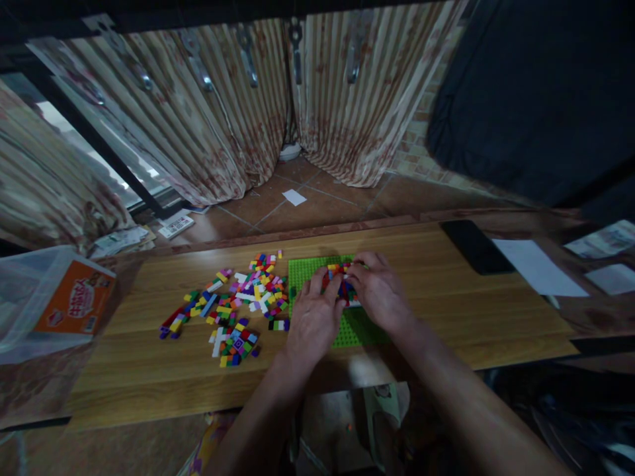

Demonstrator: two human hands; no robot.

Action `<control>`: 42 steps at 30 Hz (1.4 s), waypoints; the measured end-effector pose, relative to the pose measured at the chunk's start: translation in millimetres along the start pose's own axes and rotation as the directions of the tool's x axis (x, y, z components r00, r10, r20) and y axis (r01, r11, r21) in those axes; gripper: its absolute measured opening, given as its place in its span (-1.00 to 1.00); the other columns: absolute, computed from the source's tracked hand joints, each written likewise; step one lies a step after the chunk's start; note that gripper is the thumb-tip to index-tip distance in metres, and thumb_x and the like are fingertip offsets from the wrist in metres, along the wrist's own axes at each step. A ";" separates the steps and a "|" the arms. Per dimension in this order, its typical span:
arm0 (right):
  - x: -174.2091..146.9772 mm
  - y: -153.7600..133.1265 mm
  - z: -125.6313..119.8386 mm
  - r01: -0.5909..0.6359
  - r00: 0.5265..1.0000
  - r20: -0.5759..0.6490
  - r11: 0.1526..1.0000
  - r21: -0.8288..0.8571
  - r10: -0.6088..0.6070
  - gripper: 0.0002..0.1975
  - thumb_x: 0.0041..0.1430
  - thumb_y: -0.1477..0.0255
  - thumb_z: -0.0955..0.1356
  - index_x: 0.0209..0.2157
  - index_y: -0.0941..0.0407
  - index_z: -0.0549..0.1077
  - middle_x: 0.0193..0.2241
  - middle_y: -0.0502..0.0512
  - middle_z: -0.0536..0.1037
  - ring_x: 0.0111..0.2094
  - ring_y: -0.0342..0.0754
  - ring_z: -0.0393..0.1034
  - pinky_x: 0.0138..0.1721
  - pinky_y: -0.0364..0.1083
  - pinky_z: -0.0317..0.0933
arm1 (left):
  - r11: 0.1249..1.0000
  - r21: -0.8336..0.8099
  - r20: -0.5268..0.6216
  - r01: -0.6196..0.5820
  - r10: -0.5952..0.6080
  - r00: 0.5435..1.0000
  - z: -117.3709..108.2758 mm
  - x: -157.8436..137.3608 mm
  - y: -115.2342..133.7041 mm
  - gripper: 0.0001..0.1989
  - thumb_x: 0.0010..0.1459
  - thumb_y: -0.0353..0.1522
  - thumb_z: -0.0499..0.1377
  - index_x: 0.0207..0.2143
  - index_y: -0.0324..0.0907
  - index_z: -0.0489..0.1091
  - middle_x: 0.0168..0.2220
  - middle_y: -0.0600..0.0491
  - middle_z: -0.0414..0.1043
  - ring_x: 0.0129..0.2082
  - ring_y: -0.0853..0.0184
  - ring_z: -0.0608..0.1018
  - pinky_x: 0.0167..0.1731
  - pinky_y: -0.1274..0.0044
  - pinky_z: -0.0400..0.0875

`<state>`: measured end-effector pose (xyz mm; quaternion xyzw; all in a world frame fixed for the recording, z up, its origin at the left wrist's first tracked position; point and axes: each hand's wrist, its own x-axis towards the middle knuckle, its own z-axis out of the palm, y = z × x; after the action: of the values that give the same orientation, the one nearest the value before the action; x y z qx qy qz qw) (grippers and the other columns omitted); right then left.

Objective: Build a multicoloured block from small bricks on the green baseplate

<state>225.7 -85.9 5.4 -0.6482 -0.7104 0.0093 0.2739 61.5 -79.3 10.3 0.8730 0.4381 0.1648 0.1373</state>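
A green studded baseplate lies on the wooden table, partly covered by my hands. On it stands a low build of toy bricks in red, yellow, blue and white. My left hand grips the build from the left with bent fingers. From the right, my right hand has its thumb and fingers closed on the same build. Whether a single loose brick is between the fingertips is hidden. Left of the plate, a short row of bricks lies close to my left hand.
Loose coloured bricks spread over the left half of the table. A black phone and a white sheet of paper lie at the right. A clear plastic bin with an orange label stands beyond the left edge. Curtains hang behind.
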 end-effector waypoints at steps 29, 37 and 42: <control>-0.2 8.7 9.6 -0.540 0.798 0.047 0.678 0.499 0.601 -0.78 -0.07 0.34 0.38 -0.35 0.14 0.48 -0.42 0.08 0.57 -0.38 -0.02 0.44 -0.27 -0.03 0.29 | 0.988 0.153 0.031 0.015 -0.020 0.999 -0.7 -0.3 6.3 -0.55 0.29 -0.28 -0.01 0.22 -0.02 0.15 0.24 -0.08 0.11 0.04 0.12 0.41 -0.01 0.29 0.38; 0.3 4.6 14.3 -0.575 0.758 0.051 0.630 0.522 0.650 -0.78 -0.07 0.32 0.36 -0.36 0.14 0.49 -0.44 0.08 0.57 -0.39 -0.02 0.45 -0.27 -0.03 0.29 | 0.974 0.217 0.060 0.066 -0.081 0.995 0.5 1.8 12.6 -0.54 0.29 -0.27 0.00 0.23 -0.02 0.14 0.26 -0.09 0.10 -0.03 0.16 0.45 -0.07 0.31 0.41; 3.3 4.0 12.3 -0.607 0.726 0.081 0.579 0.544 0.683 -0.79 -0.13 0.31 0.38 -0.43 0.14 0.51 -0.49 0.07 0.57 -0.42 -0.02 0.44 -0.32 -0.05 0.27 | 0.969 0.238 0.056 0.061 -0.076 0.996 2.7 1.7 13.9 -0.54 0.29 -0.27 -0.01 0.23 -0.05 0.14 0.27 -0.11 0.09 -0.01 0.15 0.46 -0.06 0.31 0.41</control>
<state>224.4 -78.0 -5.3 -0.7572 -0.3721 0.2616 0.4688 73.5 -86.2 13.5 0.8723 0.4797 0.0787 0.0523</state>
